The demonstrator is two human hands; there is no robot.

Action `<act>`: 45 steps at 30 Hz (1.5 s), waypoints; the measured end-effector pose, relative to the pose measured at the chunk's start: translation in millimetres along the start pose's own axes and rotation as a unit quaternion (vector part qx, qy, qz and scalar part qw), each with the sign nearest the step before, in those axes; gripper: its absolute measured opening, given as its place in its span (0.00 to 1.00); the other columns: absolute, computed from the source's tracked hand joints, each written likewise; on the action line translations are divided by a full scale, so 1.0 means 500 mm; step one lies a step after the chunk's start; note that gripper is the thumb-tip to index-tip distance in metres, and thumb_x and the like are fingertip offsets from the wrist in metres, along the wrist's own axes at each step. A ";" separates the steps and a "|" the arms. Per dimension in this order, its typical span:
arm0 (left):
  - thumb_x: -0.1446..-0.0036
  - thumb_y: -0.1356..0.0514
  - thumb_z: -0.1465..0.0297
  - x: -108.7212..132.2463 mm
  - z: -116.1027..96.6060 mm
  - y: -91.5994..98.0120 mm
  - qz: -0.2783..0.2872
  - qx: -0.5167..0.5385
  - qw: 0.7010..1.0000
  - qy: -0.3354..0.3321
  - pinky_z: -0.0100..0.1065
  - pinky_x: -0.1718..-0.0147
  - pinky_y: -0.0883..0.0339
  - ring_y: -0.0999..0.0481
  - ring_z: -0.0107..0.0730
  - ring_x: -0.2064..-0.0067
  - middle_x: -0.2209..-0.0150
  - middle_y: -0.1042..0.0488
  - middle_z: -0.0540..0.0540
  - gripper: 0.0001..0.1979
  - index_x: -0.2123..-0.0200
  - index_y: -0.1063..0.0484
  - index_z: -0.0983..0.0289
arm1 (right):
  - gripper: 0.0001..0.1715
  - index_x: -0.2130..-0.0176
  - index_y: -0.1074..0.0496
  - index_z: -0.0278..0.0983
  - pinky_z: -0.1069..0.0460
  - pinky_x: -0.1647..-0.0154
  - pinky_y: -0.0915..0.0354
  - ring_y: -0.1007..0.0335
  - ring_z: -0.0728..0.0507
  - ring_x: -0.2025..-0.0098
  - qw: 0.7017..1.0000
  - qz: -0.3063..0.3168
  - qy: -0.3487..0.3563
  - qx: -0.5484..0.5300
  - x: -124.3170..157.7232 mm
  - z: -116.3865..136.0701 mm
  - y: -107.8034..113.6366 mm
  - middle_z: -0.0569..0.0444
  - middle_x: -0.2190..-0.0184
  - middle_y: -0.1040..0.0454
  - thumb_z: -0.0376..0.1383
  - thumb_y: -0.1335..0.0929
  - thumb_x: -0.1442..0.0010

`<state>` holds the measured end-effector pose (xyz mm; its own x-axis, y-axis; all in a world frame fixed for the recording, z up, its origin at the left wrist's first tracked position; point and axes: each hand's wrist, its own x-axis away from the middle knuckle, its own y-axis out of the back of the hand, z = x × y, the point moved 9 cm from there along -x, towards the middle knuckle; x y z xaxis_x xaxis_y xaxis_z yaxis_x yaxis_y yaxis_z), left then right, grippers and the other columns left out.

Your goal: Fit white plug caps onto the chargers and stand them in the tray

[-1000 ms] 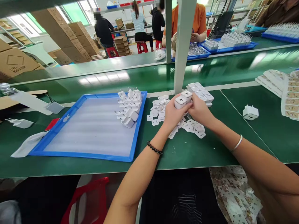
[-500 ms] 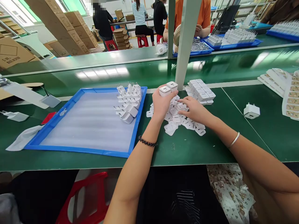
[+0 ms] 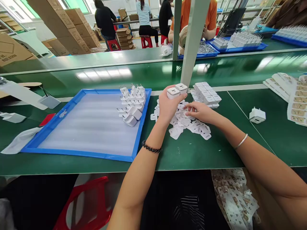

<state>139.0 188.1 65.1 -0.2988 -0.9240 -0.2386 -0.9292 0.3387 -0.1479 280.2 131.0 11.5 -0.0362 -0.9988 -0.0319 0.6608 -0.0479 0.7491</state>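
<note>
My left hand point(image 3: 169, 103) is wrapped round two white plug chargers point(image 3: 173, 93), their port faces turned up towards me. Just right of it, my right hand point(image 3: 200, 111) is over a loose pile of small white cover plates point(image 3: 183, 122), thumb and fingertips drawn together at the pile; what is between them, if anything, is too small to make out. Behind the right hand stands a stacked block of white pieces point(image 3: 206, 92). To the left, several white chargers point(image 3: 131, 103) with pins lie along the right side of a blue-rimmed tray point(image 3: 109, 156).
A single charger point(image 3: 257, 115) stands on the green bench point(image 3: 240, 140) at right, near sticker sheets point(image 3: 299, 103). An upright post point(image 3: 193, 41) rises behind my hands. A white cloth-like piece point(image 3: 20, 140) lies left of the tray. A person in orange point(image 3: 211, 16) sits opposite.
My left hand has shifted slightly to the right with the two chargers. The right hand's fingers have drawn in over the pile of plates.
</note>
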 end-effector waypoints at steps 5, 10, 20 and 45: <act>0.55 0.28 0.72 0.005 -0.009 -0.005 0.012 -0.018 1.000 -0.009 0.39 0.58 0.29 0.21 0.39 0.58 0.62 0.20 0.54 0.15 0.62 0.24 0.63 | 0.12 0.72 0.27 0.38 0.47 0.62 0.39 0.35 0.41 0.64 0.999 -0.015 -0.017 -0.037 -0.005 -0.004 -0.009 0.51 0.68 0.27 0.43 0.26 0.51; 0.56 0.28 0.75 0.007 -0.018 -0.006 0.018 -0.011 1.000 -0.014 0.40 0.56 0.28 0.20 0.41 0.57 0.61 0.20 0.55 0.16 0.62 0.24 0.63 | 0.16 0.72 0.26 0.39 0.47 0.63 0.43 0.40 0.43 0.66 0.994 -0.050 -0.029 -0.088 0.004 -0.001 0.020 0.51 0.67 0.29 0.49 0.26 0.52; 0.55 0.26 0.67 0.006 -0.036 -0.013 0.117 0.098 0.985 0.076 0.38 0.56 0.25 0.19 0.37 0.58 0.63 0.18 0.56 0.13 0.66 0.20 0.65 | 0.15 0.73 0.24 0.41 0.47 0.71 0.48 0.45 0.46 0.73 0.954 -0.210 -0.004 -0.213 0.045 0.027 0.127 0.55 0.76 0.35 0.48 0.23 0.48; 0.45 0.28 0.61 0.052 -0.127 -0.048 0.118 -0.109 0.907 -0.389 0.44 0.48 0.25 0.19 0.40 0.50 0.54 0.18 0.57 0.17 0.55 0.22 0.61 | 0.16 0.70 0.25 0.39 0.53 0.85 0.47 0.41 0.52 0.83 0.863 -0.183 0.108 -0.458 0.083 0.105 0.159 0.61 0.81 0.34 0.44 0.19 0.48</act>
<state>139.8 144.8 123.7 -0.3308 -0.3968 -0.8562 -0.9054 0.3893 0.1693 292.0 86.2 104.5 -0.2922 -0.8889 -0.3527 0.9542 -0.2460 -0.1705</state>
